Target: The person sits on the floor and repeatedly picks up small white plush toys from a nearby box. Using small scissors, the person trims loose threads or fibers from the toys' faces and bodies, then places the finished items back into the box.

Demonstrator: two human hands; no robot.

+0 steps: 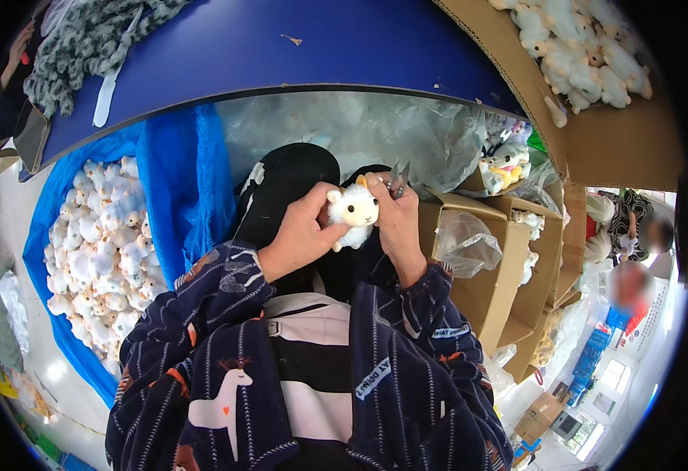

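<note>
A small white plush lamb (354,210) with black eyes and an orange-tan ear is held above my lap, its face turned to the right. My left hand (303,234) is closed round its left side, the thumb pressed on the body below the head. My right hand (399,228) grips the lamb's right side, with the thumb up by the head. Small metal snips (398,179) stick up out of my right hand, blades pointing away from me. The fingers behind the lamb are hidden.
A blue table (320,47) spans the far side, with grey curly fabric (85,55) on it. Left, a blue bag (195,180) holds several plush toys. Right stand cardboard boxes (469,290); another box (611,149) holds white toys. People (633,224) are at far right.
</note>
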